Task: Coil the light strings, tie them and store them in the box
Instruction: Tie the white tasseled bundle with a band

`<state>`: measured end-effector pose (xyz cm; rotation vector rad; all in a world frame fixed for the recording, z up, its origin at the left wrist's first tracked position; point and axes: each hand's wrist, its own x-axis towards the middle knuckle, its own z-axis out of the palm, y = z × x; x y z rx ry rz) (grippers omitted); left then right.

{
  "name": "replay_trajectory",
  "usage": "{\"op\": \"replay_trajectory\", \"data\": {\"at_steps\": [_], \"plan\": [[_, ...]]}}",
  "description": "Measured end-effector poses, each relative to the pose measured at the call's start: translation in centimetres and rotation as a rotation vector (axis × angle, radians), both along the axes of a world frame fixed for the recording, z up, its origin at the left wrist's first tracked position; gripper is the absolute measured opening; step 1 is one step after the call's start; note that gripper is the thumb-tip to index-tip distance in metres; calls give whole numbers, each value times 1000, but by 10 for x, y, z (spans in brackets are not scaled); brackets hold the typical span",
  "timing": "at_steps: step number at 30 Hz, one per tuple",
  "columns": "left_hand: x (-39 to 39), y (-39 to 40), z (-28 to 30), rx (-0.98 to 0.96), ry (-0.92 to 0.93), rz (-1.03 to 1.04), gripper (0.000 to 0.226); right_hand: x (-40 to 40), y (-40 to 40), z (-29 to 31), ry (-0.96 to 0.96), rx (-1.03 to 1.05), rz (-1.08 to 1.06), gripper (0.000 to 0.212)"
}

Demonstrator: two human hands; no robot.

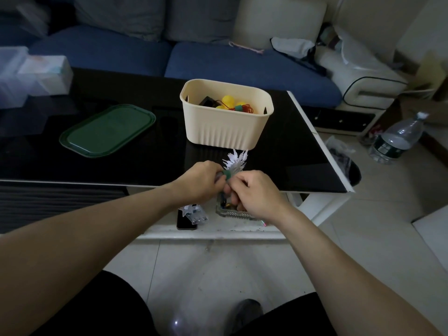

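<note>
Over near counter edge: left hand (197,181) and right hand (252,192) both pinch white light string (236,160), green tie (227,175) between grips. Bundle points away toward box (226,128), straight ahead, right hand marginally nearer.

A low table with a glossy black glass top (286,151) and a white edge carries a cream ribbed plastic box (225,128), open at the top, near its right end. To the left of the box, apart from it, a dark green rounded-rectangular plastic lid (106,130) lies flat. At the far left corner rest translucent plastic containers (34,76), blurred. A white lower shelf (213,232) juts out beneath the top; on it lie a dark phone (185,223) and, beside it, a clear ridged glass tray (238,215).
</note>
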<state>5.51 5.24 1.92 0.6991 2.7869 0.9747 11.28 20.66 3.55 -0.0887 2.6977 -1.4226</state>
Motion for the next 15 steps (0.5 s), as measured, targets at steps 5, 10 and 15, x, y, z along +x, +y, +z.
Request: {"op": "replay_trajectory", "data": {"at_steps": [5,10,15], "plan": [[3,6,10,-97,-29,-143,30,0,5,0,-47,-223,-67,34],[7,9,18,-132,-61,-232,25,-1,11,-2,-100,-319,-107,33],[12,6,16,-220,-133,-318,29,2,4,-7,-287,-428,-102,34]]}}
